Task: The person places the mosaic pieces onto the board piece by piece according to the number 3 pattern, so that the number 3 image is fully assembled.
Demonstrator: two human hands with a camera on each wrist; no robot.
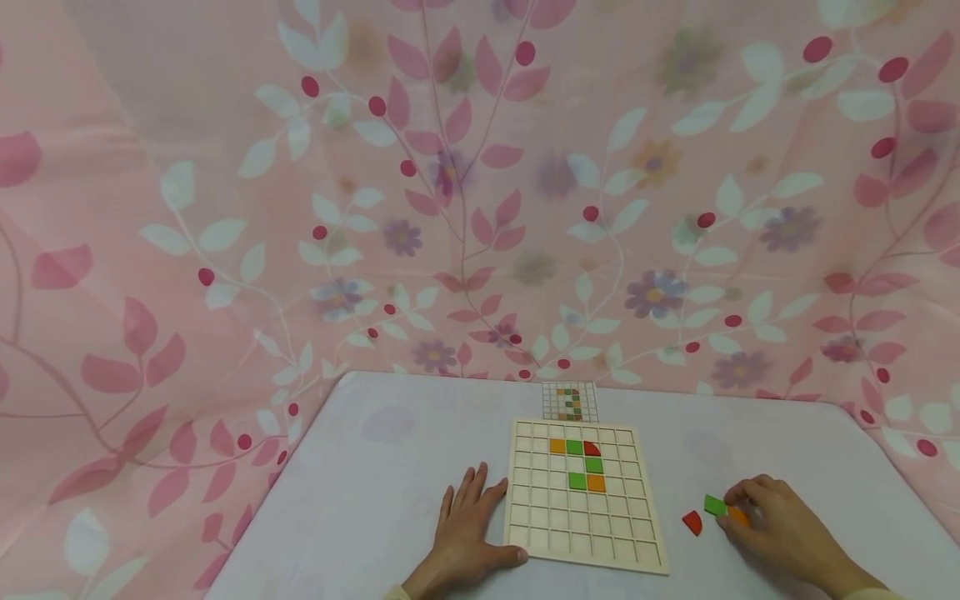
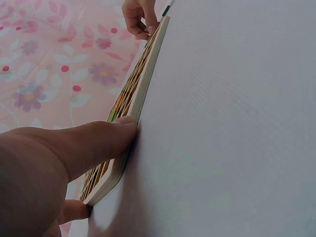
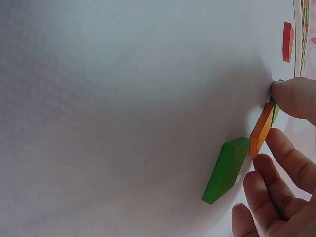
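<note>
A wooden grid board (image 1: 586, 533) lies on the white table and carries several orange, green and red tiles (image 1: 576, 464) in its upper rows. My left hand (image 1: 480, 521) lies flat beside the board's left edge. Its thumb touches the near left corner, and a finger (image 2: 106, 136) presses the board's rim (image 2: 148, 74). To the right of the board, my right hand (image 1: 757, 504) pinches an orange tile (image 3: 260, 130) that is tipped up on edge. A green tile (image 3: 227, 170) lies next to it. A red quarter-round piece (image 1: 692, 522) lies to the left of that hand.
A small pattern card (image 1: 570, 402) lies just beyond the board. A pink floral curtain (image 1: 480, 183) hangs close behind the table and around its sides. The white table (image 1: 375, 467) has rounded far corners.
</note>
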